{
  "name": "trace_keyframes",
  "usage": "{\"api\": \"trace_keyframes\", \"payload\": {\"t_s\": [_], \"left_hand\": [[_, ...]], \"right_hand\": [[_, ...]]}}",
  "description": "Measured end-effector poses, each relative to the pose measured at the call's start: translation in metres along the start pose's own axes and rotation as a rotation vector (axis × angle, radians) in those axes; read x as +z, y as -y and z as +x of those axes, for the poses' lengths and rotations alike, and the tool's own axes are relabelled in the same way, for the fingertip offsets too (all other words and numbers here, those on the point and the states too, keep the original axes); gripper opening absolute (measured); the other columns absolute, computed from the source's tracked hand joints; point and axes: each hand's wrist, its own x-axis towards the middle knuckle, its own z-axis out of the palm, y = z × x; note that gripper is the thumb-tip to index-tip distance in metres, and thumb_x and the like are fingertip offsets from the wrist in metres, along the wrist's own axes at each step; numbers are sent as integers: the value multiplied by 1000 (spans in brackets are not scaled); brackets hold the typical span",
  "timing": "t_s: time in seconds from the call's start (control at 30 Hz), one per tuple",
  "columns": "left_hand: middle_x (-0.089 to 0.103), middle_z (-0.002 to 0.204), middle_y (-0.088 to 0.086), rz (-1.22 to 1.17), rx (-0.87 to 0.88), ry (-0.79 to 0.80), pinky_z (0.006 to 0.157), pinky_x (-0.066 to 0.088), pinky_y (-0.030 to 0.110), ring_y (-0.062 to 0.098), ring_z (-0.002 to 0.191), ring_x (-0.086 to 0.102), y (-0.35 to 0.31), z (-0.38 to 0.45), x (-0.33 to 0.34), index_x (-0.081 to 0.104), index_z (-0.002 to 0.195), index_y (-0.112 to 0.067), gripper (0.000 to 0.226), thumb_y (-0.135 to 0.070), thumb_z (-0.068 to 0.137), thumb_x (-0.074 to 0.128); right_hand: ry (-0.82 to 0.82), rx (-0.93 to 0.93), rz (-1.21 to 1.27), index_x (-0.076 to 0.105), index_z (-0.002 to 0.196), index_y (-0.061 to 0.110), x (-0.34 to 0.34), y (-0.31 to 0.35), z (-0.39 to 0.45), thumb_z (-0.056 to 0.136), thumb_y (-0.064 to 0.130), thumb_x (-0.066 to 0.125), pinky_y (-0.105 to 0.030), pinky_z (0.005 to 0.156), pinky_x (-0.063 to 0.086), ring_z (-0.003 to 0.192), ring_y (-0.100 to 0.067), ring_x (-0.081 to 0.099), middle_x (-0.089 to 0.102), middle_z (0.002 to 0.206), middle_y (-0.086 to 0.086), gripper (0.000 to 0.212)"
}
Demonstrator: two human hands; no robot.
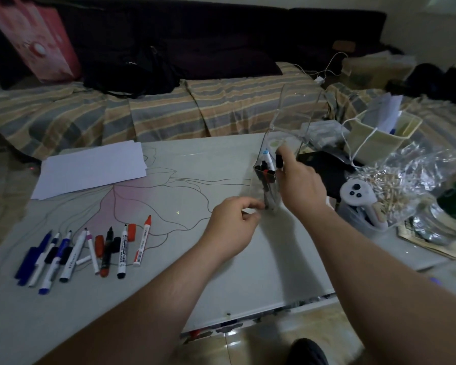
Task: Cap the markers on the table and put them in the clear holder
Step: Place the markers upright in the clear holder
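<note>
Two bare arms are reaching up into the picture from the bottom edge. The left arm is coming from the lower left and pointing toward the middle. The left hand (231, 226) is sitting near the middle of the frame with its back facing up. Its fingers (250, 204) are curling in and its thumb is pinching close to them. The right arm is coming from the lower right corner and stretching up and to the left. The right hand (299, 185) is sitting a little higher than the left hand, just right of the middle. Its fingertips are pinching together at the top, and its wrist is bending a little.
</note>
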Motion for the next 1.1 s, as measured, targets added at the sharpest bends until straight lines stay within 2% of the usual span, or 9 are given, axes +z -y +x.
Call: {"api": "trace_keyframes", "payload": {"t_s": [0.13, 0.3, 0.4, 0.5, 0.7, 0.83, 0.9, 1.0, 1.1], "left_hand": [[59, 112, -14, 51, 51, 2, 77, 53, 17, -8, 84, 59, 5, 2, -4, 74, 109, -32, 23, -20, 94, 63], [53, 113, -13, 171, 62, -4, 87, 50, 23, 0, 87, 61, 20, 7, -21, 73, 106, -37, 21, -24, 93, 62], [64, 106, -11, 322, 19, -45, 86, 48, 25, 10, 92, 63, 41, 13, -44, 73, 105, -36, 18, -31, 93, 61], [73, 101, -11, 385, -90, -95, 84, 49, 25, 12, 95, 66, 66, 14, -83, 73, 107, -34, 18, -30, 94, 62], [73, 116, -5, 559, -293, -244, 93, 53, 34, 21, 105, 66, 121, -4, -166, 74, 108, -35, 24, -24, 92, 60], [71, 123, -2, 618, -338, -244, 96, 54, 40, 24, 109, 64, 139, -14, -189, 73, 114, -38, 30, -23, 92, 59], [68, 126, -1, 723, -319, -219, 99, 51, 43, 27, 115, 58, 144, -17, -189, 71, 118, -41, 33, -27, 91, 58], [65, 127, -1, 876, -276, -159, 98, 46, 40, 29, 117, 49, 147, -18, -181, 69, 121, -45, 30, -36, 94, 56], [64, 124, -1, 937, -283, -133, 95, 42, 37, 29, 116, 46, 146, -15, -172, 67, 122, -46, 29, -44, 96, 53]], "right_hand": [[90, 28, 2, 59, 118, 25, 1, -1, -5, 99, 19, 45, -37, 61, 40, 82, -34, 58, 66, 93, -8, 24], [71, 21, 94, 64, 133, 21, -6, 2, -6, 97, 11, 46, -42, 89, 51, 111, -31, 59, 64, 125, -7, 41], [-4, 25, 125, 62, 133, 23, -5, 22, -8, 99, 18, 47, -41, 86, 51, 107, -29, 57, 56, 125, -4, 38], [69, -105, 159, 67, 125, 23, 7, 61, -16, 97, 16, 49, -40, 89, 50, 110, -27, 57, 60, 120, -3, 35], [618, -437, 161, 63, 129, 24, 68, 157, -71, 96, 29, 49, -42, 96, 49, 120, -33, 54, 56, 128, -8, 36], [816, -535, 77, 33, 149, 39, 94, 198, -107, 98, 46, 48, -50, 93, 46, 122, -38, 45, 41, 141, -10, 53], [833, -495, 74, 32, 148, 43, 101, 207, -113, 99, 49, 45, -52, 95, 44, 123, -39, 41, 38, 142, -10, 51], [770, -424, 50, 58, 132, 26, 107, 207, -111, 101, 48, 42, -46, 90, 45, 115, -39, 48, 46, 126, -11, 41], [723, -343, -6, 59, 130, 13, 106, 196, -104, 103, 35, 42, -44, 86, 49, 109, -39, 57, 52, 119, -14, 39]]}}
